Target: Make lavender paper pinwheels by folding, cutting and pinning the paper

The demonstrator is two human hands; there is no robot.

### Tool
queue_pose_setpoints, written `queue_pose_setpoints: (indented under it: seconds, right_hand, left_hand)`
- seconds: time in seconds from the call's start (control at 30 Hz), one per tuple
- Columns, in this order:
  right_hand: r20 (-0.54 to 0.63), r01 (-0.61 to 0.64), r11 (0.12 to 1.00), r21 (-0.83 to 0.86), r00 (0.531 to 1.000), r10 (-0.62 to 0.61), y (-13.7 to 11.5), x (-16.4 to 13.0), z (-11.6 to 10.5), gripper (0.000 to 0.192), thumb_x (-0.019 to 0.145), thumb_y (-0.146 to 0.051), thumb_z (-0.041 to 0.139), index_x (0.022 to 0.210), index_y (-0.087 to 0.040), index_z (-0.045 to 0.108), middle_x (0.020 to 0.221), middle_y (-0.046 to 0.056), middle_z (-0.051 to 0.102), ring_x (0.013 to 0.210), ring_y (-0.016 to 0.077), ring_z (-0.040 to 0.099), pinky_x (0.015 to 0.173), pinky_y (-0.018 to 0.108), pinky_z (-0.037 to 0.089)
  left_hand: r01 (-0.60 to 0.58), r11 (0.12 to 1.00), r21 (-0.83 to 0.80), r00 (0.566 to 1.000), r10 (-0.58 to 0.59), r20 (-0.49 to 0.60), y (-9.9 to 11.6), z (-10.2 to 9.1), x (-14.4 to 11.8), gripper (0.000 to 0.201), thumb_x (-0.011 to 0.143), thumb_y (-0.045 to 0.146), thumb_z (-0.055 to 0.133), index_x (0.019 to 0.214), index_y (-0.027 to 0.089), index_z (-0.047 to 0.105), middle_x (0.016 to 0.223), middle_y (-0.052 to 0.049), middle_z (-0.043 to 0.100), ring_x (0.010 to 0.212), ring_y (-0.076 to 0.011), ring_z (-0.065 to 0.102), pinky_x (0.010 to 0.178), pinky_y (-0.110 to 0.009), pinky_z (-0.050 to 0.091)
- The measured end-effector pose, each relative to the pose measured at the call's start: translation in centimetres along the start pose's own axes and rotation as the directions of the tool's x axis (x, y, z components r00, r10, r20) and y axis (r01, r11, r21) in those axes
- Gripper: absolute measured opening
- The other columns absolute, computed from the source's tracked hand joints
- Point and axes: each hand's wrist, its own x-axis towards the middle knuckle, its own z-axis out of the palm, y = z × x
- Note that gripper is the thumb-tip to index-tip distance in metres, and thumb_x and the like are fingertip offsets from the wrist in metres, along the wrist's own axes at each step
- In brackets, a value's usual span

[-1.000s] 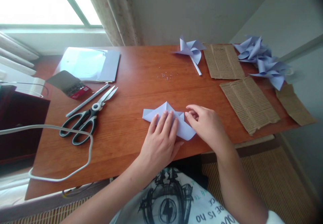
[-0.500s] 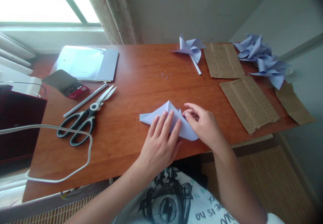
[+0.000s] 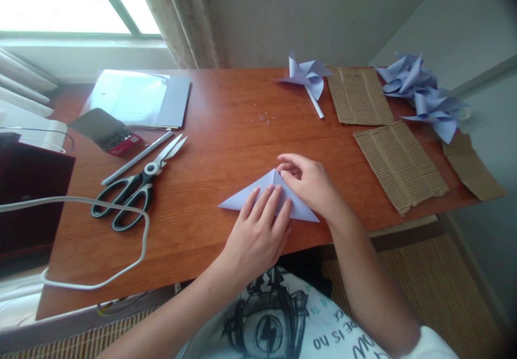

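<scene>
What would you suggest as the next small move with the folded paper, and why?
Probably run the right hand from the apex down the fold to crease it. The lilac paper lies flat as a triangle on the table, the left hand pressing it, right fingertips pinching its top corner.

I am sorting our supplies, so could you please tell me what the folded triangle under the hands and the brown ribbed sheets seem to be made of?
Folded triangle: thin matte lilac paper, judging by its sharp creases. Brown ribbed sheets: probably corrugated cardboard with one liner stripped, since bare flutes and torn edges show.
</scene>
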Motion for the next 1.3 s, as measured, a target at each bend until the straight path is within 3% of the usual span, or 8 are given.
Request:
queue_pose_setpoints:
  seconds: [0.3, 0.47, 0.63, 0.77, 0.9, 1.03, 1.17, 1.3]
  right_hand:
    - [0.065, 0.027, 0.998, 0.059, 0.997, -0.031, -0.6, 0.6, 0.4, 0.025, 0.082, -0.012, 0.065, 0.104, -0.020, 0.073, 0.093, 0.004, 0.075, 0.081, 0.0162, 0.071, 0.076, 0.029, 0.059]
    - [0.135, 0.005, 0.981, 0.195, 0.990, -0.032, -0.7, 0.4, 0.6, 0.021, 0.083, -0.013, 0.065, 0.101, -0.021, 0.073, 0.092, 0.002, 0.075, 0.084, 0.0165, 0.072, 0.078, 0.029, 0.059]
    - [0.164, 0.020, 0.952, 0.306, 0.984, -0.073, -0.8, 0.1, 0.1, 0.020, 0.084, -0.015, 0.068, 0.103, -0.021, 0.073, 0.096, 0.003, 0.074, 0.089, 0.0174, 0.072, 0.082, 0.030, 0.059]
    - [0.137, 0.105, 0.958, 0.267, 0.980, -0.145, -1.5, -0.3, -0.6, 0.018, 0.086, -0.015, 0.067, 0.102, -0.022, 0.073, 0.099, 0.003, 0.074, 0.091, 0.0177, 0.070, 0.083, 0.030, 0.058]
    - [0.113, 0.178, 0.962, 0.206, 0.972, -0.204, -2.4, -0.7, -1.1, 0.016, 0.088, -0.013, 0.067, 0.099, -0.022, 0.074, 0.095, 0.003, 0.072, 0.089, 0.0174, 0.069, 0.083, 0.030, 0.057]
    - [0.085, 0.194, 0.960, 0.200, 0.973, -0.214, -2.4, -0.9, -1.0, 0.017, 0.088, -0.013, 0.067, 0.099, -0.023, 0.073, 0.095, 0.002, 0.072, 0.089, 0.0175, 0.069, 0.083, 0.030, 0.057]
    - [0.066, 0.188, 0.964, 0.190, 0.977, -0.204, -2.2, -1.0, -0.7, 0.017, 0.088, -0.015, 0.069, 0.102, -0.023, 0.073, 0.097, 0.002, 0.072, 0.091, 0.0173, 0.069, 0.081, 0.029, 0.056]
    - [0.081, 0.126, 0.991, 0.048, 0.988, -0.130, -2.2, -1.0, -0.7, 0.008, 0.092, -0.028, 0.069, 0.089, -0.022, 0.074, 0.089, 0.002, 0.075, 0.081, 0.0173, 0.068, 0.070, 0.028, 0.052]
  left_hand:
    - [0.019, 1.000, -0.008, 1.000, -0.019, 0.009, 0.1, 0.2, 0.0, 0.049, 0.098, 0.029, 0.052, 0.142, 0.007, 0.056, 0.153, -0.023, 0.052, 0.144, -0.0378, 0.046, 0.121, -0.056, 0.032]
    - [0.006, 0.990, -0.138, 0.993, -0.022, -0.119, -0.4, -0.9, 0.1, 0.040, 0.095, 0.029, 0.059, 0.130, 0.010, 0.064, 0.141, -0.018, 0.064, 0.134, -0.0342, 0.057, 0.118, -0.050, 0.038]
    - [0.157, 0.917, -0.366, 0.940, -0.252, -0.229, -3.0, -3.4, 1.9, 0.028, 0.093, 0.020, 0.060, 0.120, 0.017, 0.067, 0.123, -0.010, 0.073, 0.116, -0.0229, 0.067, 0.104, -0.036, 0.051]
    - [0.309, 0.813, -0.493, 0.930, -0.367, -0.022, -5.9, -4.0, 3.6, 0.024, 0.092, 0.031, 0.065, 0.110, 0.017, 0.072, 0.106, -0.008, 0.078, 0.094, -0.0218, 0.072, 0.084, -0.032, 0.056]
    - [0.349, 0.555, -0.755, 0.922, -0.345, 0.173, -7.2, -3.1, 4.2, 0.021, 0.093, 0.033, 0.065, 0.095, 0.016, 0.077, 0.086, -0.004, 0.078, 0.075, -0.0161, 0.071, 0.068, -0.023, 0.054]
    - [0.367, 0.416, -0.832, 0.900, -0.383, 0.206, -7.1, -2.2, 3.9, 0.020, 0.088, 0.031, 0.070, 0.096, 0.014, 0.078, 0.086, -0.005, 0.078, 0.076, -0.0169, 0.071, 0.065, -0.023, 0.053]
    - [0.378, 0.376, -0.846, 0.890, -0.400, 0.220, -7.0, -2.2, 3.7, 0.017, 0.086, 0.030, 0.072, 0.090, 0.014, 0.077, 0.083, -0.004, 0.077, 0.072, -0.0153, 0.068, 0.063, -0.022, 0.052]
    - [0.384, 0.359, -0.851, 0.874, -0.439, 0.209, -6.9, -2.4, 3.8, 0.017, 0.087, 0.030, 0.070, 0.087, 0.014, 0.076, 0.081, -0.004, 0.076, 0.071, -0.0149, 0.067, 0.061, -0.022, 0.051]
